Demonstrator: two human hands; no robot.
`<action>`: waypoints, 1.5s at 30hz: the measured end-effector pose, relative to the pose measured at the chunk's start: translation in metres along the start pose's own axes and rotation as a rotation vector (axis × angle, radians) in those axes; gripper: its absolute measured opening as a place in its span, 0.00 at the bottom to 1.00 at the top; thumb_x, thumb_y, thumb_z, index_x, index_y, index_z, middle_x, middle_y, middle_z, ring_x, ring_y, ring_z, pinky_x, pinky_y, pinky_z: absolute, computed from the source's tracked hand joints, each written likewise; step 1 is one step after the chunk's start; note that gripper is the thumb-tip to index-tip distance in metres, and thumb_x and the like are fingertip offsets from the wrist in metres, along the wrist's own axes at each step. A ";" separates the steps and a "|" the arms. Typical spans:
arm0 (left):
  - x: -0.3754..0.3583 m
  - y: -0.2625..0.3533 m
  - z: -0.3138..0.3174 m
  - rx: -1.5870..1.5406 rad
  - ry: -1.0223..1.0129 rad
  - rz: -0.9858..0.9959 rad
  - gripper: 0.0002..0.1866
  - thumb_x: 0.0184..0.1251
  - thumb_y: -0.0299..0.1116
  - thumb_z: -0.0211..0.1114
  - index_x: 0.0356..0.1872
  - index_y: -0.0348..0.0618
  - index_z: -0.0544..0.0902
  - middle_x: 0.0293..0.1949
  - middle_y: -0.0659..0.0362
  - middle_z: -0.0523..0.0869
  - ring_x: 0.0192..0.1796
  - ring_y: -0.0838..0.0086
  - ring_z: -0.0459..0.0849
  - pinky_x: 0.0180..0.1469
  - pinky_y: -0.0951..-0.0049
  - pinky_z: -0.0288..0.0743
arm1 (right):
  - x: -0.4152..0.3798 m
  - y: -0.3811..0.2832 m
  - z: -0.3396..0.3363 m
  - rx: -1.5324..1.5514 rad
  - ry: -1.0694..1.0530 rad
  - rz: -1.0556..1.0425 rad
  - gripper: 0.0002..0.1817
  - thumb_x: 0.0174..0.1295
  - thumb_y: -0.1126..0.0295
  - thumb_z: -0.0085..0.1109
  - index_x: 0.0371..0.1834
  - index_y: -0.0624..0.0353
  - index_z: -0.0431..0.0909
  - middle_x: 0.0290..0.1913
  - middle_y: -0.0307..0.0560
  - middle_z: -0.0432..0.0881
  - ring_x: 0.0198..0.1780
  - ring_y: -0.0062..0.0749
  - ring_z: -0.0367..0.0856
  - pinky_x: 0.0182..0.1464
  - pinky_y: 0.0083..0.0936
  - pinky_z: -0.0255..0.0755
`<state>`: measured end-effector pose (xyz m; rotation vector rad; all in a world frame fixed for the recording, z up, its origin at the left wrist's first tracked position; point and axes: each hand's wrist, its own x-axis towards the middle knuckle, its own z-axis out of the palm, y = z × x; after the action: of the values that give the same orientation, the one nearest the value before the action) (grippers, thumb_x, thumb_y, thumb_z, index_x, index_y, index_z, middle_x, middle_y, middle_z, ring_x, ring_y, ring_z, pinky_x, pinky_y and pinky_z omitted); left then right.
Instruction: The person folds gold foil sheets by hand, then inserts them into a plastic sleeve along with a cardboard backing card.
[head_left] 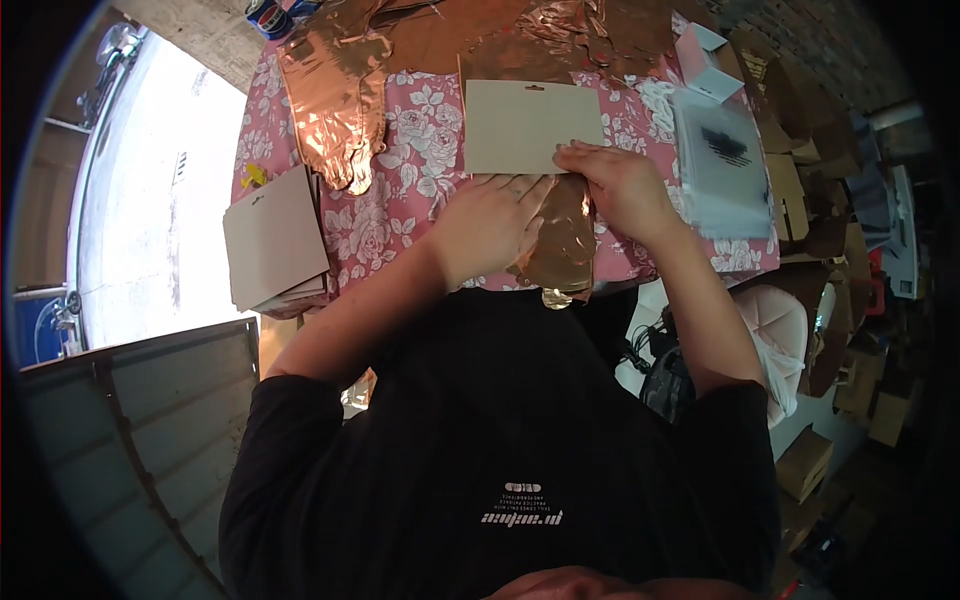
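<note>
A beige cardboard card (pixel 530 125) with a hang slot at its top edge lies on a shiny copper-coloured, foil-like piece (pixel 565 235). This piece extends below the card towards my body. My left hand (pixel 495 220) rests flat on it along the card's lower edge, fingers stretched out. With fingers extended, my right hand (pixel 630 190) touches the card's lower right corner; its thumb cannot be made out clearly. Farther left lies another copper-coloured piece (pixel 335 100) with finger-like ends.
A stack of similar cards (pixel 275 240) sits at the table's left edge. Clear plastic bags (pixel 725 170), a white box (pixel 708 62) and a white cord-like bundle (pixel 657 105) lie right. More copper material (pixel 430 35) covers the back. Cardboard boxes (pixel 805 462) stand beyond.
</note>
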<state>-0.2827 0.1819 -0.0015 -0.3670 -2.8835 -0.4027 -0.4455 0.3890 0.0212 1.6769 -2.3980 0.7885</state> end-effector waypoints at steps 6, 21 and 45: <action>0.004 -0.002 0.006 0.012 0.102 0.121 0.26 0.76 0.39 0.68 0.71 0.41 0.86 0.71 0.54 0.88 0.72 0.61 0.86 0.74 0.58 0.79 | 0.008 0.001 0.002 0.051 -0.056 0.052 0.22 0.64 0.78 0.70 0.62 0.52 0.91 0.57 0.48 0.95 0.60 0.48 0.94 0.59 0.40 0.89; -0.023 0.007 -0.017 -0.154 0.023 0.038 0.14 0.76 0.38 0.71 0.55 0.43 0.93 0.62 0.55 0.89 0.67 0.58 0.87 0.70 0.53 0.81 | 0.016 -0.005 -0.013 0.029 -0.156 -0.038 0.18 0.63 0.78 0.70 0.56 0.57 0.94 0.64 0.48 0.93 0.71 0.48 0.88 0.72 0.41 0.83; 0.052 -0.095 -0.010 0.025 -0.199 0.100 0.31 0.89 0.36 0.59 0.89 0.49 0.70 0.93 0.55 0.61 0.94 0.53 0.55 0.95 0.46 0.46 | -0.057 -0.062 -0.021 0.121 -0.286 -0.015 0.66 0.41 0.46 0.92 0.88 0.56 0.70 0.91 0.56 0.65 0.93 0.64 0.56 0.91 0.61 0.56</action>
<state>-0.3563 0.1017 -0.0023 -0.5752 -3.0425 -0.3296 -0.3714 0.4310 0.0393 1.9737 -2.5616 0.7500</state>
